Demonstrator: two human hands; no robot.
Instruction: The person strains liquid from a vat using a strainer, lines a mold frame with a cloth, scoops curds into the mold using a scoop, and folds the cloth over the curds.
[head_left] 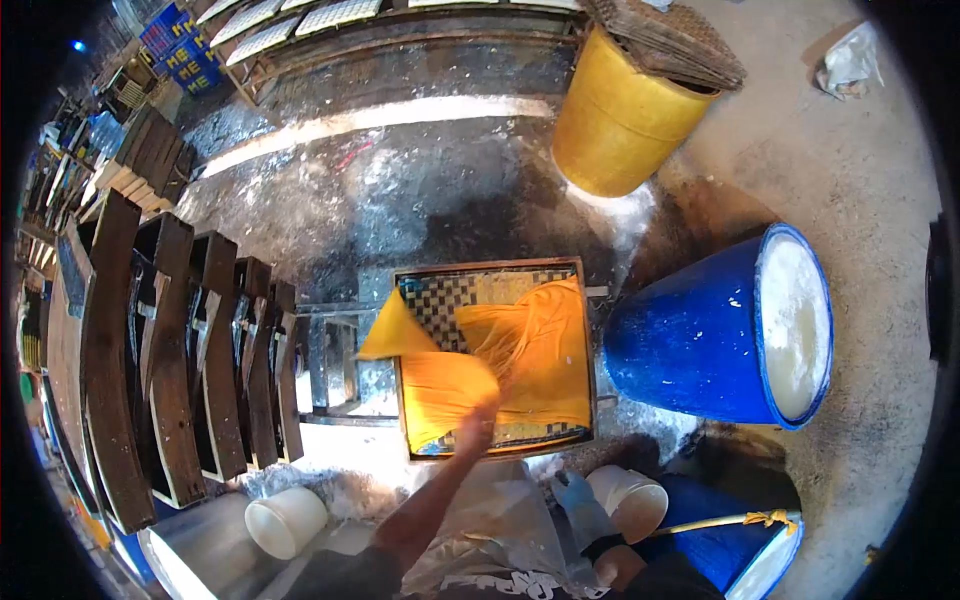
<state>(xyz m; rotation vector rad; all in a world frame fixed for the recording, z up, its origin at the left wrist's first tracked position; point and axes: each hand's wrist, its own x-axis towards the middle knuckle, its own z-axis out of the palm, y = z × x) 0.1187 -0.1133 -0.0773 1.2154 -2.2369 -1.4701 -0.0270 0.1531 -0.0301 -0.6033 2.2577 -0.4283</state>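
Observation:
A wooden-framed tray (490, 266) with a checkered lining stands in the middle of the view. Bunched orange cloth (550, 350) lies across its right side, and a blurred yellow-orange flap rises over its left edge. My left hand (478, 428) is at the cloth near the tray's front edge; motion smears its fingers, so its grip is unclear. In a pale blue glove, my right hand (580, 500) is just outside the tray, beside a white bucket (640, 505), with its fingers apart and nothing visible in them.
Dark wooden boxes (165, 360) stand in a row at the left. A blue barrel (690, 330) is close on the right, with a yellow barrel (630, 120) behind. Another white bucket (285, 522) sits front left; a blue drum (770, 550) is front right. White powder marks the floor.

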